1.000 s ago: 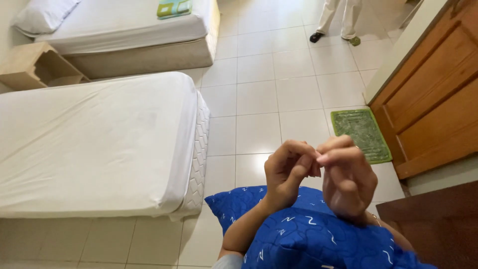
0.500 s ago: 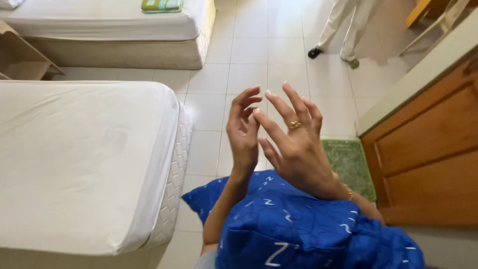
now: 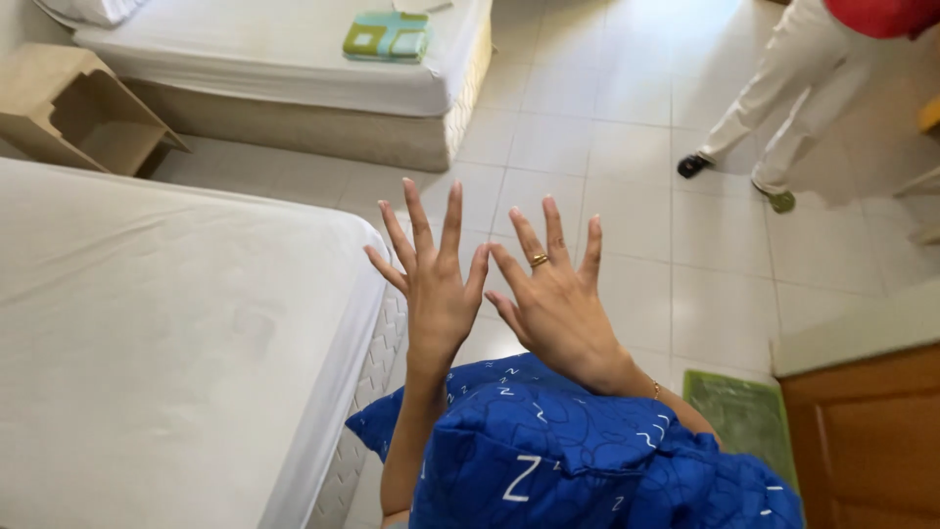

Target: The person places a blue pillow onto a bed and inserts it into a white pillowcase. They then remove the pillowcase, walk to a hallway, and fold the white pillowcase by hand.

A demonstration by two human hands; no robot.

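Up in front of the camera, both hands are raised with fingers spread wide and nothing in either grasp. The left hand (image 3: pixel 436 289) shows its back, fingers pointing up and fanned apart. The right hand (image 3: pixel 558 309) leans a little to the left, also fully open, and its index finger touches or just meets the little-finger side of the left hand. A gold ring (image 3: pixel 539 261) sits on one of the right hand's middle fingers, and a thin bracelet (image 3: pixel 656 389) shows at that wrist.

Below the hands, a blue cloth (image 3: pixel 578 460) with white squiggle marks is bunched over the forearms; both arms come up out of it, and the hands are clear of it above. It lies low in the view, between the near bed and the mat.

On the left is the near bed (image 3: pixel 166 333), covered in a white sheet, its quilted mattress edge just beside the left forearm. A second bed (image 3: pixel 274 59) stands farther off at the top, with a folded green and teal towel (image 3: pixel 387 34) on it. A light wooden stand (image 3: pixel 73 103) sits between the two beds at the left edge. The floor (image 3: pixel 607 147) is pale tile. A green mat (image 3: pixel 744 416) lies by a wooden cabinet (image 3: pixel 867 441) at lower right. Another person's legs (image 3: pixel 783 108), in pale trousers and dark shoes, stand at upper right, well apart from the hands.
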